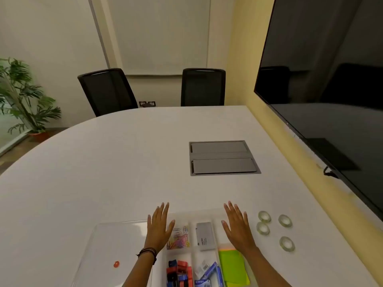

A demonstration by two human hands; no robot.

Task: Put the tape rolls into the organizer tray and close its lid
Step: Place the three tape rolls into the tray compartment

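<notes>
**Hands flat over the open tray, tape rolls waiting on the right**

From my head camera, both my hands are spread, palms down, fingers pointing away from me, gripping nothing. My left hand (160,226) hovers over the left edge of the organizer tray (207,213), a braided band at its wrist. My right hand (237,226) lies over the tray's right side.

The tray is clear plastic with dividers and sits on the white table (124,162) at its near edge. Between my hands, one far compartment holds coloured paper clips (180,237), and the one to its right holds a grey box (205,236). Nearer to me, one compartment holds red, blue and black binder clips (179,272); the next holds small blue-and-white packets (207,272). On the right lies a pad of green and yellow sticky notes (233,268).

The clear lid (116,239) lies open flat on the table left of the tray, with a small red dot on it.

Four clear tape rolls (264,216) lie flat on the table just right of the tray, none of them inside it.
</notes>
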